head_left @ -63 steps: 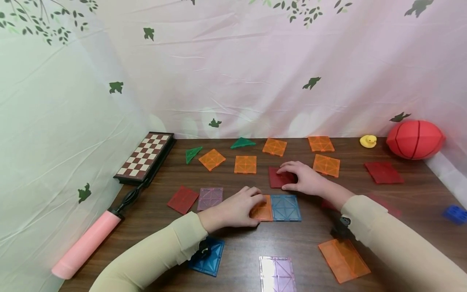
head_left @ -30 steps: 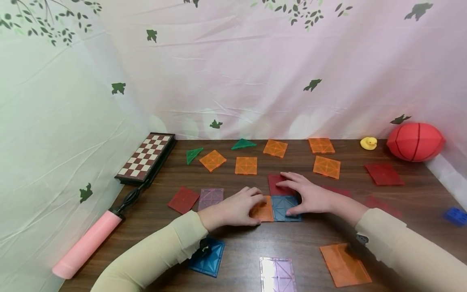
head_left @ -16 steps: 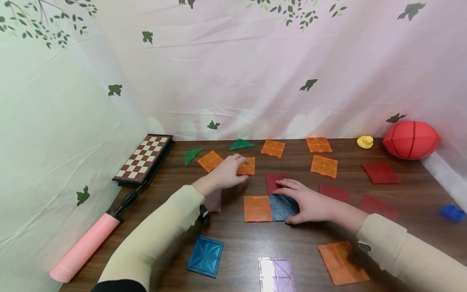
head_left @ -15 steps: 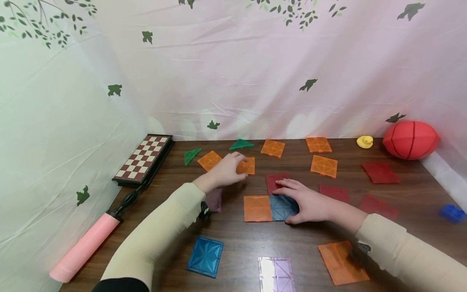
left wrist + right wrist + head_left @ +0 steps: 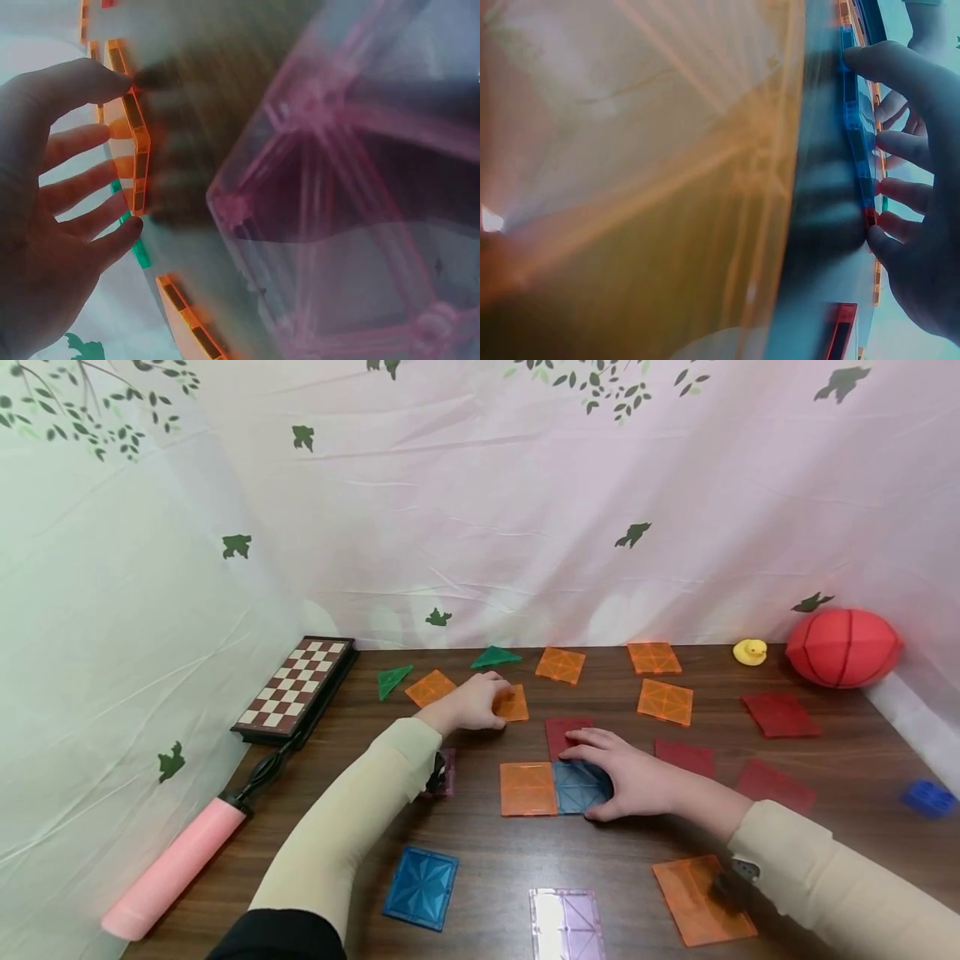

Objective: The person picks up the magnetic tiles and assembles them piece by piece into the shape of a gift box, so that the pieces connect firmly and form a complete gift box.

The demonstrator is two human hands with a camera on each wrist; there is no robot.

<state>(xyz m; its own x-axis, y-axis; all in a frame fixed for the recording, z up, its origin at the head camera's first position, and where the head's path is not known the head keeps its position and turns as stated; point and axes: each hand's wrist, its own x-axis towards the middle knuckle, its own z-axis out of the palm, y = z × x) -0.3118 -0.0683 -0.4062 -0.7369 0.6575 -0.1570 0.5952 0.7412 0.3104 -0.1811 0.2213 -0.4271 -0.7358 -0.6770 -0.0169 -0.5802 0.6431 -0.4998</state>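
On the brown table (image 5: 840, 852), my left hand (image 5: 472, 702) (image 5: 52, 225) reaches to the back and holds a square orange tile (image 5: 516, 703) (image 5: 135, 150), with the thumb at one corner and the fingers along its edge. My right hand (image 5: 626, 774) (image 5: 922, 247) holds a blue tile (image 5: 576, 785) (image 5: 851, 127) flat on the table, thumb at the near edge, fingers over the far edge. That blue tile sits edge to edge with a second orange tile (image 5: 528, 788) on its left and a dark red tile (image 5: 564, 732) behind it.
Loose orange, red, blue, purple and green tiles lie all around, among them a blue one (image 5: 420, 887), a purple one (image 5: 566, 922) and an orange one (image 5: 701, 902) near the front. A chessboard (image 5: 296, 681) and a pink pump (image 5: 172, 868) lie left. A red ball (image 5: 843, 647), yellow duck (image 5: 750, 651) and blue brick (image 5: 928, 797) sit right.
My left hand left the orange tile beside the blue one and reached back to another orange tile. My right hand slid the red tile behind the blue one and then settled on the blue tile.
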